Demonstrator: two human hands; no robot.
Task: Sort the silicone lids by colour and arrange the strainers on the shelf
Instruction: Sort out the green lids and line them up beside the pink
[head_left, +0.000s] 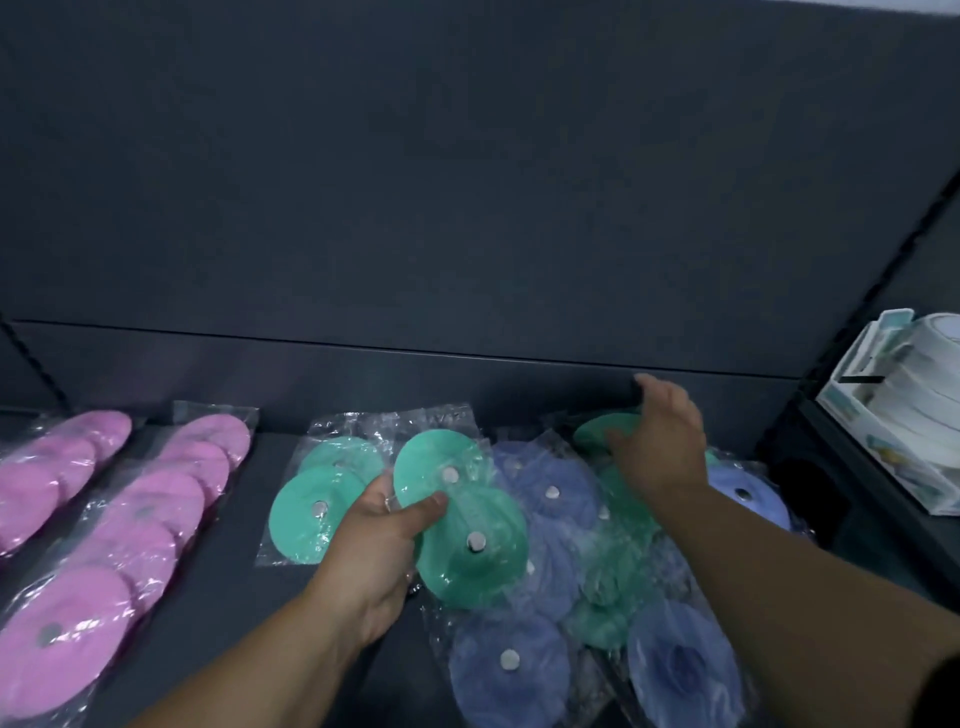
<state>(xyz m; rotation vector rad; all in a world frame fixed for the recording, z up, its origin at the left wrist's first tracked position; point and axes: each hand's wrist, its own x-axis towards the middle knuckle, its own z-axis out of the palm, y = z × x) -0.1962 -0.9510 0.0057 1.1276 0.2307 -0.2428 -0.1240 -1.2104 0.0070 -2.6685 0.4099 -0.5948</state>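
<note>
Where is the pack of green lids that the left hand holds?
Head view, centre: the held green pack is in the left hand, between a flat green pack to its left and blue packs to its right.

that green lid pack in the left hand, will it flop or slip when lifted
Probably floppy: the green lid pack is two thin discs in a loose clear bag, gripped by the left hand at its side. The glossy, crinkled plastic likely slides easily. It looks light.

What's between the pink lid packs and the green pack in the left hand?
In the head view, another pack of green lids lies flat on the shelf, just left of the left hand gripping the held pack.
</note>
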